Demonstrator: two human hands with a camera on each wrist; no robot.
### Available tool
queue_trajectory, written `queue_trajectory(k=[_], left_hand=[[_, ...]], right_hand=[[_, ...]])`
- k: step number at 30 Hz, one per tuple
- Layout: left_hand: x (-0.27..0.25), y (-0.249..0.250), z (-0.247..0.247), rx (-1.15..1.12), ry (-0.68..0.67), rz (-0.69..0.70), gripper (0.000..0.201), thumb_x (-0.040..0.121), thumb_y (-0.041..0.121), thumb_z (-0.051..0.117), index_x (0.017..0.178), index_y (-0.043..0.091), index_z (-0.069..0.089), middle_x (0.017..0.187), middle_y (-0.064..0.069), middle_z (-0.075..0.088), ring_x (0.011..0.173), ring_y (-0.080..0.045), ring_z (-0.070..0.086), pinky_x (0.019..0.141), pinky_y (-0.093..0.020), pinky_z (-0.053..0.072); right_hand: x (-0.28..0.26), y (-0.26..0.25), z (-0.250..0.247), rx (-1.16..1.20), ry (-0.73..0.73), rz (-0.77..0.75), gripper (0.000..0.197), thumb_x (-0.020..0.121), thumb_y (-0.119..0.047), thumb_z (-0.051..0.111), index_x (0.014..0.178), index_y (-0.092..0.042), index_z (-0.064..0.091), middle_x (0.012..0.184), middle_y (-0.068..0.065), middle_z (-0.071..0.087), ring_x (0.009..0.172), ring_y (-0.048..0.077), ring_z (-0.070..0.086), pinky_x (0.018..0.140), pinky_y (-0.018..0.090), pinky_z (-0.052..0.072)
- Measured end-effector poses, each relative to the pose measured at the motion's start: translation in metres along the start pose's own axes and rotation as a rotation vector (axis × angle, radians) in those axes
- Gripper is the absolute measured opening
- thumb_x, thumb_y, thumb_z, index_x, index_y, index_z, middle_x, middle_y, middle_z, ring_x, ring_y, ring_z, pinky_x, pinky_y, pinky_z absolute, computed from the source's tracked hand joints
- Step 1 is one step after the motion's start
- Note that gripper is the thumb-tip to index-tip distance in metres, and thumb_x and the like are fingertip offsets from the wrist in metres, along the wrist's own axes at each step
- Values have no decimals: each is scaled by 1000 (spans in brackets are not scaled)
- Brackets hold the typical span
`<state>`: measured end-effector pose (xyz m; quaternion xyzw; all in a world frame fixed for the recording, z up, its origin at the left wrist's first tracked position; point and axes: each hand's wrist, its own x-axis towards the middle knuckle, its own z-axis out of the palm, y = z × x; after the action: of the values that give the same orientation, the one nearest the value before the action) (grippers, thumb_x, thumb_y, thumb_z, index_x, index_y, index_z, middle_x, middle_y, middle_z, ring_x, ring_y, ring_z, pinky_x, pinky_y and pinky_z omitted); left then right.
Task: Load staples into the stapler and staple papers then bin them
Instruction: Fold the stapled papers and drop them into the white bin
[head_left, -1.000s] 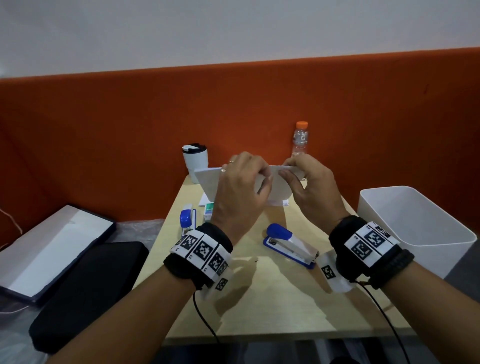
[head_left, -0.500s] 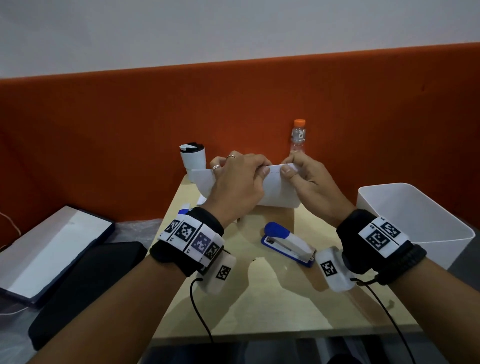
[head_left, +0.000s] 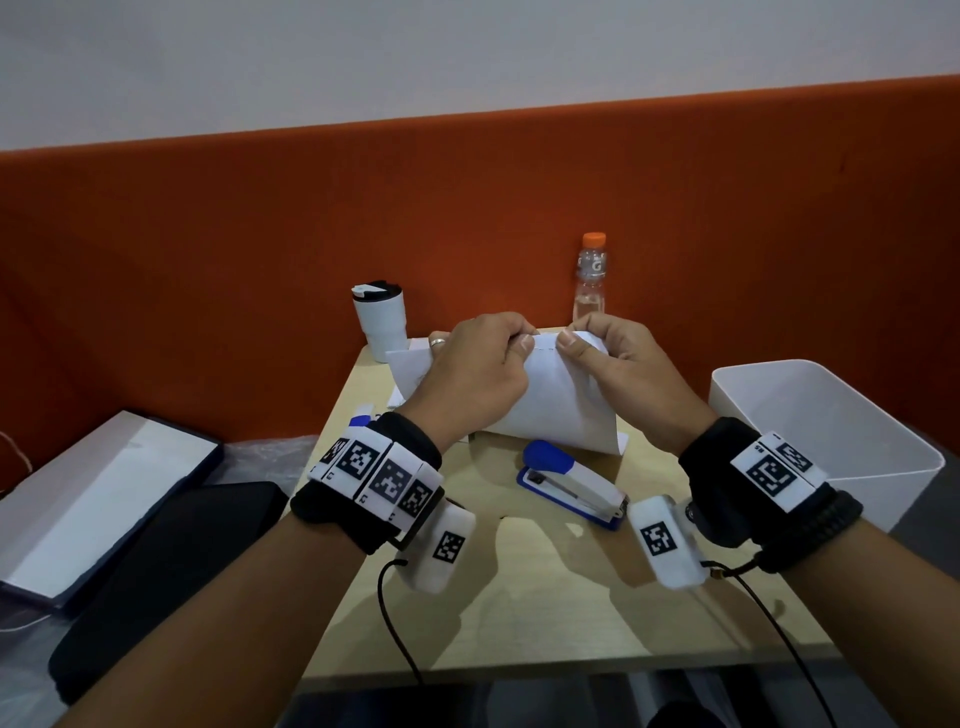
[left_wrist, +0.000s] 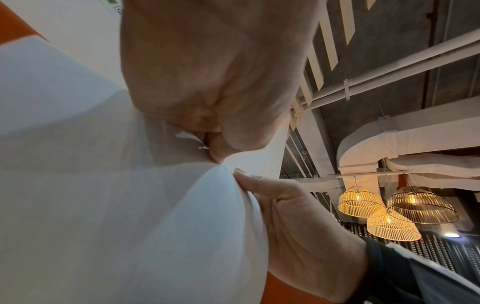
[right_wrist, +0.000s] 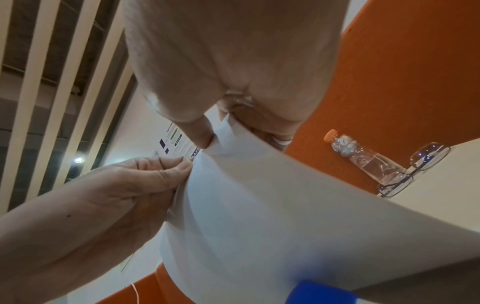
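Closest to the camera is the bare end of the wooden table (head_left: 571, 613), so there's working room right in front. A bit further in, the blue and white stapler (head_left: 571, 491) lies flat on the table, closed, nobody touching it. My guess is it's parked there on purpose, just under the hands so it's a quick grab.

Above and just beyond it, both hands hold the folded white papers (head_left: 558, 410) up off the table. The left hand (head_left: 475, 374) pinches the top edge between thumb and curled fingers, and the right hand (head_left: 623, 366) does the same right beside it, thumbs nearly meeting. There's a faint dotted line along that top edge between the thumbs, can't tell if it's staples or a perforation. Pinching close together like that looks like squaring or creasing the edge so the sheets stay lined up.

Off to the right sits the white bin (head_left: 831, 441), beside the table and within easy reach, handy for dropping the papers in.

Further back, more white sheets (head_left: 402, 395) lie on the table behind the left hand. At the far edge, against the orange partition (head_left: 208, 260), stand a white tumbler (head_left: 382, 322) and a clear bottle (head_left: 590, 283), out of the way.
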<state>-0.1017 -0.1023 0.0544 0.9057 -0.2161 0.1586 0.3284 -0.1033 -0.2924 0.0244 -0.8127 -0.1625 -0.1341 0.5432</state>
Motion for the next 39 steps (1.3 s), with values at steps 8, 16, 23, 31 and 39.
queue_trajectory(k=[8,16,23,31,39], left_hand=[[-2,0,-2,-4,6,-11,18,107,24,51,110,24,69,93,13,63,99,-13,60,90,-43,49],[-5,-9,-12,367,-2,44,32,95,42,70,121,25,64,112,8,66,106,-16,58,101,-43,41],[-3,-17,-33,77,134,56,8,92,30,75,98,30,69,95,12,71,83,-11,64,69,-32,54],[2,-7,-53,-215,93,59,8,94,19,73,92,25,68,96,7,74,91,-15,69,74,-34,57],[3,-14,-53,-332,144,1,7,95,17,73,100,21,72,99,8,77,92,-14,73,82,-46,62]], right_hand=[[-1,-1,1,-22,-2,-4,27,108,-35,56,106,-11,67,106,7,71,94,22,68,75,31,52],[-3,-3,-5,-91,99,-124,18,106,-33,63,103,-15,66,103,4,69,95,26,66,76,50,59],[-4,2,-15,46,25,-86,55,90,-20,83,138,-17,58,126,-6,72,114,8,71,90,32,64],[1,34,-22,-214,351,48,53,84,-57,81,119,-24,58,125,-1,54,116,23,57,98,39,56],[2,42,-35,-233,379,12,55,80,-74,73,92,-21,68,96,-4,73,88,22,69,75,56,60]])
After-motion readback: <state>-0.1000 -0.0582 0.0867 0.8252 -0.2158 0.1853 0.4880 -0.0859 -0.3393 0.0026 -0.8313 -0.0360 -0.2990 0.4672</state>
